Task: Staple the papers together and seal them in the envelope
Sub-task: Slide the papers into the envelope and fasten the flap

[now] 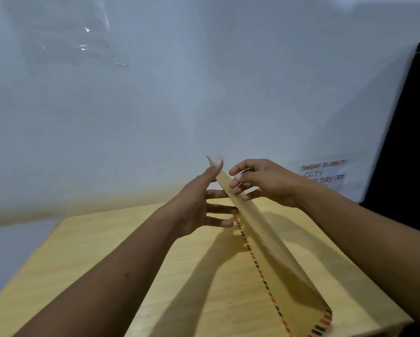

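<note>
A tan envelope (272,242) with a red-and-black striped border is held up edge-on above the wooden table (136,242), its long edge running from the upper middle down to the lower right. My left hand (199,205) supports its left face, thumb at the top corner and fingers spread against the paper. My right hand (262,181) grips the upper part from the right, fingertips curled onto the folded flap. The papers and a stapler are not visible; whether the papers are inside the envelope cannot be told.
A white wall fills the background, with a handwritten paper note (325,173) stuck low on the right. A black panel (408,147) stands at the right edge. The table's left edge drops off to a pale floor (14,249).
</note>
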`<state>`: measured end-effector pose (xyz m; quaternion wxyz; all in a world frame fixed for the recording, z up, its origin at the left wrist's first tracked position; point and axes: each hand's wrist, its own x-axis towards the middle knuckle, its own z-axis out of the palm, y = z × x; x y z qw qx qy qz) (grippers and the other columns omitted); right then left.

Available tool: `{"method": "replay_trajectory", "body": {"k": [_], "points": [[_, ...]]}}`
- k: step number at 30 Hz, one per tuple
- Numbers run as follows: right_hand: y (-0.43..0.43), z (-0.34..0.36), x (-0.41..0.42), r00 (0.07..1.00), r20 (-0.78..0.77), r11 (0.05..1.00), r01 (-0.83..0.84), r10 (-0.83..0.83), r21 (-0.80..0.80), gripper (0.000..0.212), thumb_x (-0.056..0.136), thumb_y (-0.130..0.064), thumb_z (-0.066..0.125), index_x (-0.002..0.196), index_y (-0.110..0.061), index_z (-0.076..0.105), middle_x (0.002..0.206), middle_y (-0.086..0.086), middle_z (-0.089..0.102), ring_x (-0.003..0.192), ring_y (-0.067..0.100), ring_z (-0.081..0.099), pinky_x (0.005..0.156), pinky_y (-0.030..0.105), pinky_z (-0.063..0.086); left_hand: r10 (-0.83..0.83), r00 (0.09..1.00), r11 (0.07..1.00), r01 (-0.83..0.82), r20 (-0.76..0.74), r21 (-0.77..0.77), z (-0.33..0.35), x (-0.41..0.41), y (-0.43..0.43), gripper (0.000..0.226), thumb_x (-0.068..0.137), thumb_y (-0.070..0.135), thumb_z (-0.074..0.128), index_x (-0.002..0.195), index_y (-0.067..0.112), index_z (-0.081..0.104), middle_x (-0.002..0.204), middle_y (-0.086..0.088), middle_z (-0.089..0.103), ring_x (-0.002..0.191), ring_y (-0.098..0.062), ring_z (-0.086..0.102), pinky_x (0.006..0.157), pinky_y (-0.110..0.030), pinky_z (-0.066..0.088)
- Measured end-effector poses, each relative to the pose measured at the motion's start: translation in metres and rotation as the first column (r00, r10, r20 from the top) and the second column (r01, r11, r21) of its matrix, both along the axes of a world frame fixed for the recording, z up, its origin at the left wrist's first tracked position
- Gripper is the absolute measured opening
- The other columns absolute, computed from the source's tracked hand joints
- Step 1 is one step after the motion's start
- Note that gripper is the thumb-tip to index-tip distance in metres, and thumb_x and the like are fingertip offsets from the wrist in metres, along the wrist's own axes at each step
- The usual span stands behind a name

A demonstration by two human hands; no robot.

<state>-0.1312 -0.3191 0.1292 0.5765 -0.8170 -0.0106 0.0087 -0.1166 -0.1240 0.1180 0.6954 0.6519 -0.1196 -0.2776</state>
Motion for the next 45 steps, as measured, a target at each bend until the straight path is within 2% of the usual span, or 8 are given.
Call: {"method": "replay_trajectory", "body": {"k": [4,11,14,22,30,38,42,45], "points": [[0.014,-0.002,0.008,0.999,0.035,0.998,-0.018,0.016,0.055,0.02,0.094,-0.008,0.062,0.114,-0.008,0.066,0.1,0.013,0.072,0.09,0.019,0.069,0.079,0.036,0.057,0.235,0.967,0.968,-0.242,0.103,0.061,-0.005,0.011,0.017,0.048,0.094,0.006,0.065,0.136,0.018,0.046,0.111,-0.018,0.071,0.075,-0.029,0.071,0.062,-0.038,0.059],[0.012,-0.044,0.008,0.998,0.04,0.936,-0.023,0.039,-0.352,0.012,0.09,-0.022,0.068,0.102,-0.023,0.071,0.109,0.003,0.068,0.091,0.015,0.061,0.079,0.03,0.049,0.321,0.931,0.932,-0.343,0.175,0.114,-0.039,0.023,0.054,0.035,0.097,-0.005,0.054,0.118,0.022,0.059,0.1,-0.017,0.071,0.061,-0.023,0.065,0.055,-0.032,0.054],[0.003,-0.079,0.003,0.996,-0.056,0.759,-0.09,0.07,-0.644,0.021,0.089,-0.03,0.067,0.109,-0.026,0.068,0.116,-0.003,0.059,0.11,0.015,0.057,0.093,0.031,0.046,0.333,0.924,0.913,-0.366,0.188,0.179,-0.074,0.024,0.054,0.023,0.097,-0.005,0.056,0.109,0.011,0.067,0.099,-0.016,0.067,0.068,-0.022,0.063,0.062,-0.03,0.054],[-0.043,-0.125,-0.02,0.983,-0.155,0.576,-0.073,-0.094,-0.814,0.041,0.085,-0.047,0.065,0.122,-0.028,0.058,0.125,0.001,0.05,0.115,0.021,0.052,0.099,0.038,0.047,0.078,0.877,0.791,-0.345,0.474,0.506,-0.135,0.014,0.002,0.031,0.09,0.02,0.07,0.122,0.02,0.067,0.127,-0.005,0.066,0.114,-0.023,0.063,0.1,-0.031,0.048],[-0.054,-0.14,-0.033,0.989,-0.067,0.54,0.017,-0.135,-0.842,0.066,0.089,-0.063,0.051,0.146,-0.032,0.039,0.15,0.0,0.038,0.138,0.025,0.036,0.109,0.044,0.035,-0.3,0.721,0.472,-0.457,0.624,0.754,-0.142,0.005,-0.03,0.046,0.096,0.047,0.051,0.134,0.022,0.055,0.138,-0.008,0.046,0.13,-0.03,0.039,0.097,-0.044,0.049],[-0.044,-0.147,-0.028,0.99,-0.016,0.547,0.063,-0.138,-0.835,0.058,0.094,-0.062,0.045,0.143,-0.033,0.04,0.148,-0.001,0.038,0.138,0.023,0.035,0.112,0.049,0.03,-0.289,0.537,0.466,-0.644,0.793,0.606,-0.154,0.039,-0.004,0.039,0.096,0.046,0.05,0.123,0.022,0.062,0.154,-0.01,0.041,0.141,-0.032,0.032,0.105,-0.043,0.04],[-0.043,-0.149,-0.022,0.989,0.0,0.545,0.08,-0.145,-0.835,0.06,0.093,-0.065,0.044,0.143,-0.033,0.041,0.148,-0.002,0.039,0.139,0.023,0.034,0.112,0.049,0.03,-0.317,0.623,0.414,-0.588,0.715,0.695,-0.153,0.075,0.019,0.045,0.097,0.041,0.049,0.138,0.021,0.053,0.165,-0.013,0.022,0.154,-0.034,0.011,0.12,-0.045,0.026],[-0.042,-0.151,-0.016,0.99,0.001,0.549,0.078,-0.138,-0.832,0.064,0.092,-0.066,0.043,0.146,-0.032,0.038,0.151,-0.002,0.037,0.141,0.023,0.033,0.113,0.048,0.028,-0.339,0.679,0.398,-0.524,0.651,0.753,-0.15,0.09,0.027,0.042,0.099,0.043,0.046,0.136,0.025,0.053,0.16,-0.009,0.033,0.15,-0.032,0.023,0.118,-0.045,0.029]]}}
